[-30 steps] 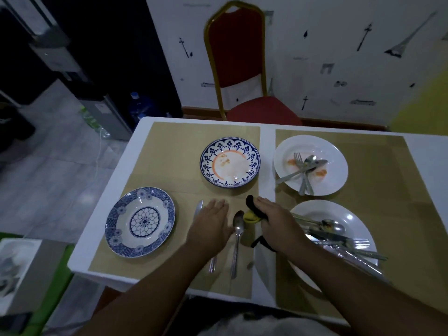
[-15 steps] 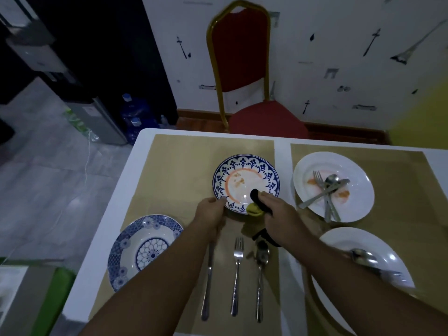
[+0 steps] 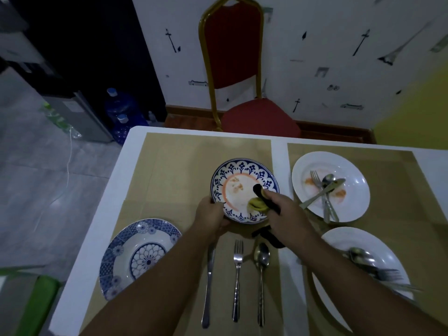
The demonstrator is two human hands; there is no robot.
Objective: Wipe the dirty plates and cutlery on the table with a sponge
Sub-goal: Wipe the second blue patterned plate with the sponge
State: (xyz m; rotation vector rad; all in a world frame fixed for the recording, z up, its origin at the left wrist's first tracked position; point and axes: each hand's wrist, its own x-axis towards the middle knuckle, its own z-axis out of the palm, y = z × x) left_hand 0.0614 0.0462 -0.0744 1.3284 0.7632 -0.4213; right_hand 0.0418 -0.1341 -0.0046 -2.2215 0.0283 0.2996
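A blue-rimmed plate (image 3: 238, 173) with orange smears sits mid-table. My left hand (image 3: 211, 218) grips its near-left rim. My right hand (image 3: 284, 213) is shut on a yellow and black sponge (image 3: 257, 202), which presses on the plate's near-right inside. A knife (image 3: 209, 282), a fork (image 3: 237, 275) and a spoon (image 3: 261, 275) lie side by side in front of me. A white plate (image 3: 349, 166) at the right holds stained cutlery. Another white plate (image 3: 339, 241) with cutlery lies near right, partly under my right arm.
A blue patterned plate (image 3: 135, 251) lies near the table's left edge. The white table (image 3: 278, 151) carries tan placemats. A red chair (image 3: 232, 69) stands at the far side. Water bottles (image 3: 118, 105) stand on the floor at the left.
My head has moved in over the table. My left hand went from the cutlery to the plate's rim. The sponge moved from the plate's near edge onto its inside.
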